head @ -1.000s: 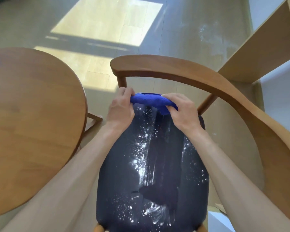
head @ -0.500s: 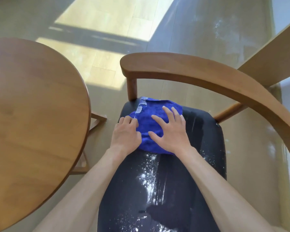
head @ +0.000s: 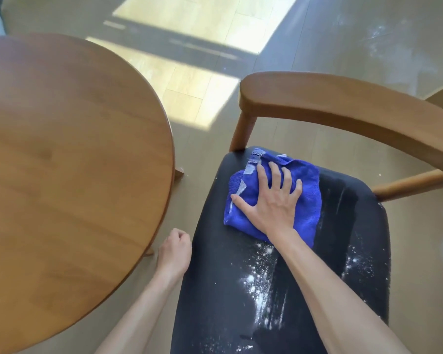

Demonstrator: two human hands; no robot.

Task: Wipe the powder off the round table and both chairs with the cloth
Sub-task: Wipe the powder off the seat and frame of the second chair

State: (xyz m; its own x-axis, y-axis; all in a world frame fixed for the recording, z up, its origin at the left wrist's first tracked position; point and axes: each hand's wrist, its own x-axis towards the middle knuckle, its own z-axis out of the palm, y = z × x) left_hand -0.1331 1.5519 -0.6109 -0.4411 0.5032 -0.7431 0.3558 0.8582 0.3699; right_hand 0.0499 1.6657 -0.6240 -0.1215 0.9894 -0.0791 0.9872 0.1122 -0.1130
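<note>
Sunlit floor [head: 317, 34], table [head: 62, 149] left, powdery chair [head: 356, 226].
Right hand [head: 271, 203] flat, fingers spread, pressing cloth [head: 307, 198]; left hand [head: 175, 251] loosely curled, empty.

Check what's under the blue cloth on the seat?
The blue cloth lies flat on the dark chair seat, pressed by the right hand. Any powder beneath is covered, unseen.
</note>
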